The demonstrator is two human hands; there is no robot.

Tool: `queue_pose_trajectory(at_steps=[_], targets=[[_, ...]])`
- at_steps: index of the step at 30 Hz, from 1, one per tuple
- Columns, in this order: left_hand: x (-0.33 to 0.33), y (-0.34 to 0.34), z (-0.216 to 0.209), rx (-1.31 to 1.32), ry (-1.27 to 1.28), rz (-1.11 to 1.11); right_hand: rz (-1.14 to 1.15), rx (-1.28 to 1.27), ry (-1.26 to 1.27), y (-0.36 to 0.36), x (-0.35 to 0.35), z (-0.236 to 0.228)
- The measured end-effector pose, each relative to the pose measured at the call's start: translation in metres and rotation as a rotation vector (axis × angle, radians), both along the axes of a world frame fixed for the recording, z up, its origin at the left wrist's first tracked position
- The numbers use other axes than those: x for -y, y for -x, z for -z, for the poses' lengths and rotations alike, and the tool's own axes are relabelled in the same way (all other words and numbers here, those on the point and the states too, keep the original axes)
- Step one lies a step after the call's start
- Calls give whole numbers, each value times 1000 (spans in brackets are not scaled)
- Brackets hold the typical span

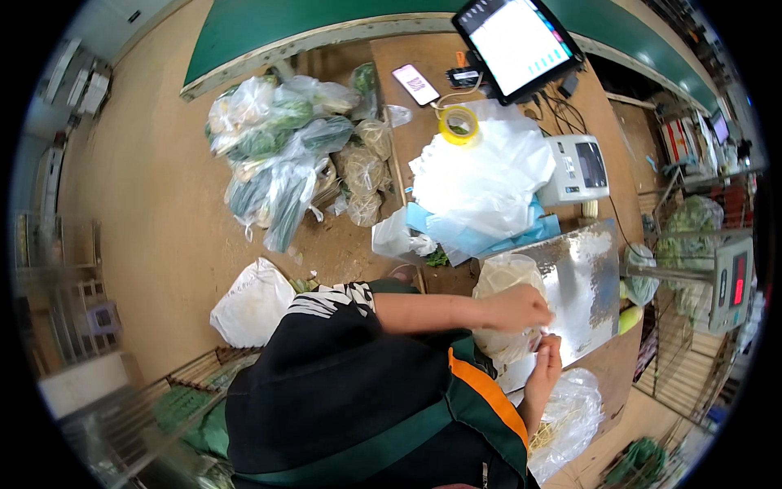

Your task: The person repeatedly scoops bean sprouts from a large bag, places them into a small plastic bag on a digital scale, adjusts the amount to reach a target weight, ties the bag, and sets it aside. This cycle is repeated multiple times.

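My left hand (520, 309) reaches across from the left, with its fingers closed at the gathered neck of a clear plastic bag (503, 279). Just below it, my right hand (546, 363) pinches the same neck, its fingertips almost touching the left ones. The bag is filled with something pale that I cannot make out, and it rests on the metal plate (580, 269) of a weighing scale. Part of the bag is hidden behind my left hand and forearm.
White plastic bags (489, 179) lie piled on the table under a yellow tape roll (459, 125). Around them are a label printer (575, 169), a touchscreen (520, 45) and a phone (415, 85). Bagged vegetables (281, 163) sit on the floor at left. The scale's display (731, 281) stands right.
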State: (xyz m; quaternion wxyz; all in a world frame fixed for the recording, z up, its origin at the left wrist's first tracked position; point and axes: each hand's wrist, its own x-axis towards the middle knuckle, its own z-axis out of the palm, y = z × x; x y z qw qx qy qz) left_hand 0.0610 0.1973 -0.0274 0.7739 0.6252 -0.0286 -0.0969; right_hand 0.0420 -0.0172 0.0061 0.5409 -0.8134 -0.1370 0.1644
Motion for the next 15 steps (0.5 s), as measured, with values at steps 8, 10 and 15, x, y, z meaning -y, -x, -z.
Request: queue_pose_trajectory(at_steps=[8,10,15], targets=[[-119,37,9,470,-411,-312,10,134,-202,16,-52,10],[-131,65,0,791,-834,-233,-138,95,-146,8,-82,-16],[-151,79,68,698,-926,-97,-803,438,111,6,-172,-29]])
